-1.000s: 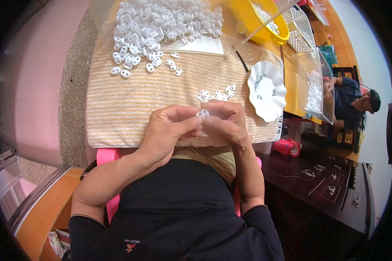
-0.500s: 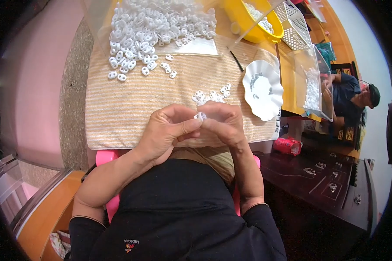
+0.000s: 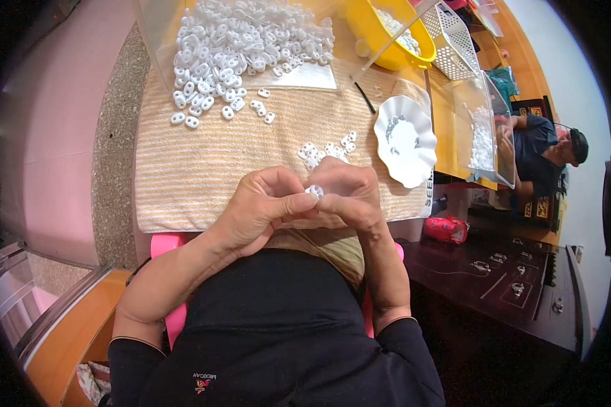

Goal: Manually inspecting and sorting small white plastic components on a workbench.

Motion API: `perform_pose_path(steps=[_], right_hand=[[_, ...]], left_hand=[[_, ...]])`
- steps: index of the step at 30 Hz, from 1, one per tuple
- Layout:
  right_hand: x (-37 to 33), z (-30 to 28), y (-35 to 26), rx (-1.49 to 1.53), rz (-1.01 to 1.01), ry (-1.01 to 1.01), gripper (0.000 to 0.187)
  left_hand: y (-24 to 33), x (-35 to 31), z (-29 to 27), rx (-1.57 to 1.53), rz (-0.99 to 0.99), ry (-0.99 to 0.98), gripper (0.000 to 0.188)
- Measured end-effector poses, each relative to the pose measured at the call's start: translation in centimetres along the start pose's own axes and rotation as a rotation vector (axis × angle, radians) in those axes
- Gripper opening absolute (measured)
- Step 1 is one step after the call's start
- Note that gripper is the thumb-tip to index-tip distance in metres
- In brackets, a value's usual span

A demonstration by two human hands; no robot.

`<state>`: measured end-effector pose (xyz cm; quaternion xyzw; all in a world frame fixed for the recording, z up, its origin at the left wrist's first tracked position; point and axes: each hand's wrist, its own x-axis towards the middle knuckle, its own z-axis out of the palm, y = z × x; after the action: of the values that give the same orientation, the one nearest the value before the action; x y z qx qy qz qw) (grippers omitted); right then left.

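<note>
Between my fingertips, close to the towel's near edge, is a small white plastic piece with holes (image 3: 314,192). My left hand (image 3: 263,205) pinches it from one side, thumb on top. From the other side my right hand (image 3: 349,193) grips it with thumb and forefinger. Just beyond my hands lies a small cluster of white two-hole pieces (image 3: 310,154) on the striped towel (image 3: 204,163). A large heap of similar white pieces (image 3: 234,47) spills out of a clear tray (image 3: 299,78) at the far side. To the right rests a white scalloped plate (image 3: 414,159) holding small greyish bits.
A thin black stick (image 3: 365,97) lies beyond the plate. Back right stand a yellow basin (image 3: 373,51) with white pieces, a white perforated basket (image 3: 453,41) and a clear bin (image 3: 465,129). Another person (image 3: 546,146) sits at the right.
My two hands have moved slightly down toward me with the small white piece, which is turned a little differently between the fingertips. The surrounding view has shifted slightly.
</note>
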<state>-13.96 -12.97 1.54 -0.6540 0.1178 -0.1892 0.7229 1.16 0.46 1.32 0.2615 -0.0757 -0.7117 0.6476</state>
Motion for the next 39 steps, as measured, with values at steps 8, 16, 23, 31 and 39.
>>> perform_pose_path(steps=[8, 16, 23, 31, 39], right_hand=[[-0.2, 0.7, -1.4, -0.029, 0.051, 0.039, 0.021], [-0.6, 0.9, -1.8, -0.021, 0.008, 0.002, 0.024], [-0.2, 0.8, -2.8, -0.121, 0.148, -0.008, 0.021], [0.2, 0.3, -3.5, -0.146, -0.010, 0.113, 0.011], [3.6, -5.9, -8.1, -0.612, -0.474, 0.850, 0.019]], left_hand=[[-0.5, -0.1, -0.1, -0.010, 0.046, -0.059, 0.008], [-0.3, -0.3, 0.7, 0.064, 0.052, -0.086, 0.014], [-0.2, 0.1, -0.1, 0.023, 0.012, -0.036, 0.008], [0.2, 0.2, 0.3, 0.032, 0.030, 0.017, 0.008], [0.1, 0.4, 0.1, 0.066, 0.025, 0.059, 0.012]])
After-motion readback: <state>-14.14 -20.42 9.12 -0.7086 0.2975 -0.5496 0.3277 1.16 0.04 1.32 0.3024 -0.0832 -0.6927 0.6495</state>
